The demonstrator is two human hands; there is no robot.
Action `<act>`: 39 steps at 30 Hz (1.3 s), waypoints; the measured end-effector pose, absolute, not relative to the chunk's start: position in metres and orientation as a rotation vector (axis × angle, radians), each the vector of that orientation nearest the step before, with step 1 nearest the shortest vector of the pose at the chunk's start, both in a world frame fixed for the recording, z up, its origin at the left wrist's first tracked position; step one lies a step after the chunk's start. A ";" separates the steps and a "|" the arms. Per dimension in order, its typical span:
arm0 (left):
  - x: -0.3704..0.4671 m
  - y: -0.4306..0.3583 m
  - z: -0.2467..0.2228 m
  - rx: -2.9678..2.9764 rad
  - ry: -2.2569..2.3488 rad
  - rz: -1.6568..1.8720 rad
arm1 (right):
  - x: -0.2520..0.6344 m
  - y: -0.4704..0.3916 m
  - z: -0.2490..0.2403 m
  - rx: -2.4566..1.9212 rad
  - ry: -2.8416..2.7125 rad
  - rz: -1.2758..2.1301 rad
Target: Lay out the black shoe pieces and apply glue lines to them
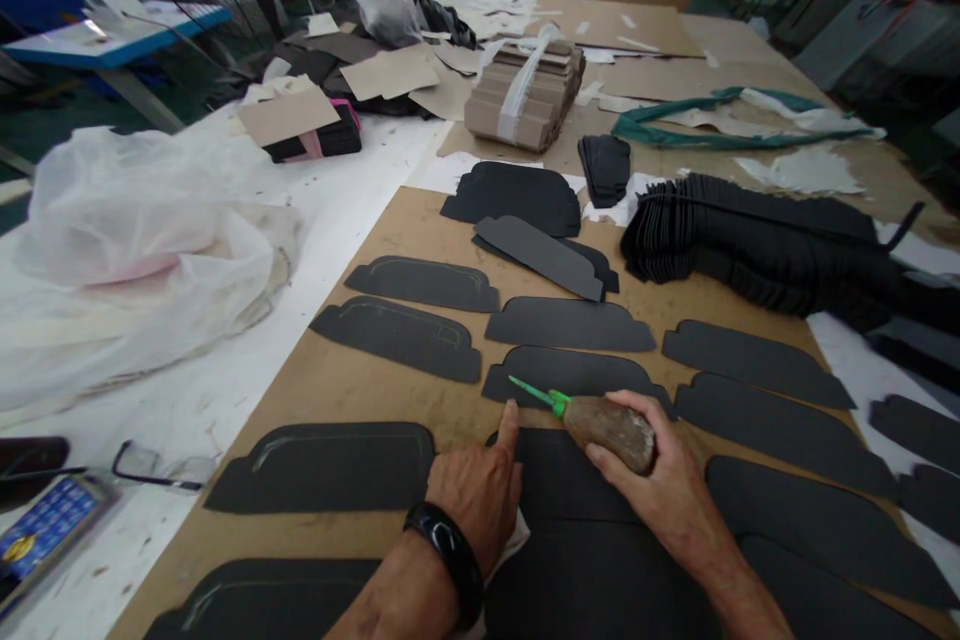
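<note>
Right grip (pixel 673 488) clasps a green-tipped bottle (pixel 609 430) — left grip (pixel 474 492) points, its hold unclear.

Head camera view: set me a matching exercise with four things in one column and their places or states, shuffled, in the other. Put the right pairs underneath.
Things
1. green-tipped tool
2. black bangle
3. eyeglasses
4. stack of brown pieces

Places or states
A. bound with a white band
B. on the white table
C. around the wrist of the left hand
D. held in the right hand

Pairs: 1-D, 2-C, 3-B, 4-A
</note>
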State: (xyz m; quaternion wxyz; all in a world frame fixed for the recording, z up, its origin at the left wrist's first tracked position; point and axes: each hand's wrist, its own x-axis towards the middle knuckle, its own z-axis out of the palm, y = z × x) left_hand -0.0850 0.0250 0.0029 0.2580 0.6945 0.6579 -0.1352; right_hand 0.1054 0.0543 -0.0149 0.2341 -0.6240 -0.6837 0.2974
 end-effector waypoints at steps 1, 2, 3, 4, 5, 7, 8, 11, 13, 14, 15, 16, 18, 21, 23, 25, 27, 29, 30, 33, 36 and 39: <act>-0.085 0.025 0.003 1.881 1.779 -0.369 | 0.105 0.055 -0.015 -1.717 -1.879 0.820; -0.084 0.026 0.004 1.882 1.777 -0.368 | 0.105 0.055 -0.016 -1.721 -1.880 0.823; -0.084 0.026 0.004 1.884 1.773 -0.363 | 0.105 0.056 -0.016 -1.725 -1.882 0.822; -0.084 0.027 0.005 1.882 1.769 -0.362 | 0.105 0.056 -0.016 -1.729 -1.886 0.814; -0.084 0.027 0.006 1.878 1.766 -0.365 | 0.104 0.057 -0.017 -1.734 -1.887 0.803; -0.084 0.028 0.008 1.855 1.757 -0.384 | 0.104 0.059 -0.018 -1.736 -1.878 0.791; -0.084 0.029 0.009 1.846 1.753 -0.395 | 0.104 0.059 -0.018 -1.734 -1.868 0.791; -0.084 0.029 0.010 1.840 1.749 -0.395 | 0.105 0.062 -0.020 -1.731 -1.840 0.796; -0.084 0.029 0.010 1.844 1.748 -0.378 | 0.104 0.063 -0.021 -1.734 -1.837 0.776; -0.084 0.029 0.009 1.843 1.747 -0.371 | 0.104 0.064 -0.021 -1.735 -1.839 0.763; -0.084 0.029 0.009 1.841 1.743 -0.364 | 0.104 0.064 -0.021 -1.736 -1.843 0.753; -0.085 0.029 0.008 1.838 1.739 -0.358 | 0.104 0.064 -0.021 -1.736 -1.847 0.745; -0.085 0.030 0.008 1.829 1.732 -0.358 | 0.104 0.064 -0.021 -1.739 -1.847 0.747; -0.086 0.031 0.009 1.814 1.713 -0.406 | 0.104 0.063 -0.021 -1.737 -1.815 0.782; -0.086 0.032 0.010 1.798 1.708 -0.438 | 0.104 0.063 -0.022 -1.740 -1.789 0.790; -0.085 0.033 0.011 1.793 1.705 -0.444 | 0.103 0.064 -0.022 -1.757 -1.768 0.780; -0.085 0.034 0.011 1.800 1.708 -0.439 | 0.103 0.065 -0.023 -1.769 -1.750 0.769; -0.085 0.034 0.010 1.809 1.712 -0.434 | 0.104 0.065 -0.023 -1.777 -1.735 0.754; -0.085 0.034 0.009 1.812 1.717 -0.431 | 0.104 0.065 -0.023 -1.784 -1.728 0.745; -0.085 0.034 0.007 1.819 1.712 -0.423 | 0.105 0.066 -0.023 -1.825 -1.696 0.730; -0.086 0.034 0.006 1.835 1.697 -0.421 | 0.107 0.066 -0.022 -1.841 -1.651 0.762; -0.086 0.035 0.006 1.855 1.692 -0.424 | 0.111 0.065 -0.022 -1.847 -1.632 0.761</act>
